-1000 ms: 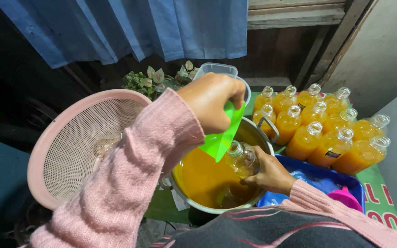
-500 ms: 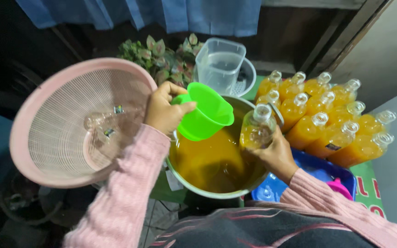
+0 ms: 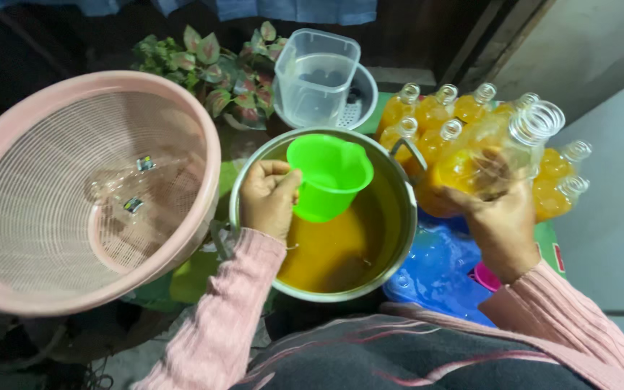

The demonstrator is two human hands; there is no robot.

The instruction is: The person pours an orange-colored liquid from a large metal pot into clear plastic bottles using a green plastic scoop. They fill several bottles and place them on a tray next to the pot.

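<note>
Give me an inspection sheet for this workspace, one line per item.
Surface: mostly hidden; a green cloth shows under the pot.
Job's things: metal pot holds orange liquid; green jug above it; clear bottle part-filled with orange.
Clutter: pink basket with empty clear bottles; filled bottles in rows; clear plastic container; blue tray.
Grippers: left hand grips the jug; right hand holds the bottle.
Cables: nothing seen.
Surroundings: potted plant, blue curtain, pale wall.
</note>
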